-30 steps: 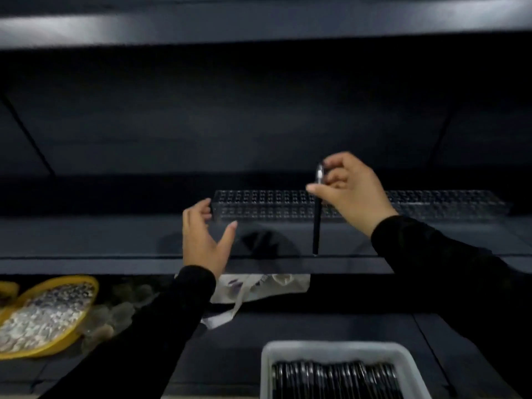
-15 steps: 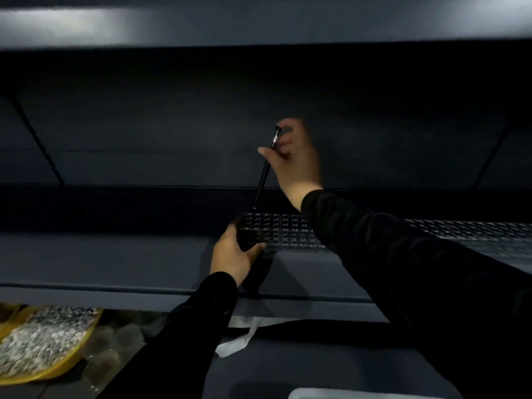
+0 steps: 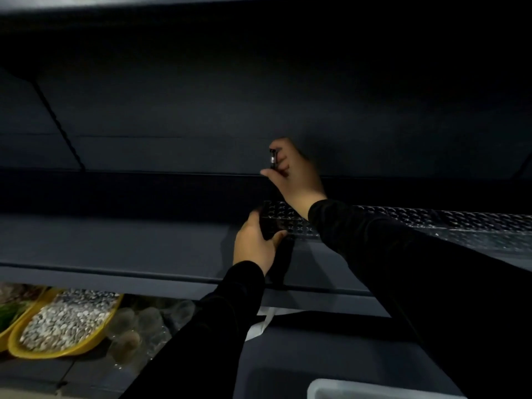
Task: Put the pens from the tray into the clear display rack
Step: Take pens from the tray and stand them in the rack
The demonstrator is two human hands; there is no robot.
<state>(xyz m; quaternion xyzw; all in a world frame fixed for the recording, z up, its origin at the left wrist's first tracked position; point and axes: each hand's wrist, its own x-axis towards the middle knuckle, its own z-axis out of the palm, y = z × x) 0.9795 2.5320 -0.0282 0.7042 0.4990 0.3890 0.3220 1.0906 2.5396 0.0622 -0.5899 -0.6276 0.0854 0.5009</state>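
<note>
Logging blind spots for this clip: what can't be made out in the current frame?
- Black pen, head view: only its top end shows; the gripping right hand and the dark hide the shaft and tip.
- Clear perforated display rack: the right sleeve covers part of it; the left hand holds its left end. Whether any hole is filled cannot be told.
- White plastic tray: cut off by the bottom edge, contents unseen.

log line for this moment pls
step: insert pen | right hand: pinches pen above clear display rack | left hand: grips rack's left end | tray: corner in view, contents unseen
</note>
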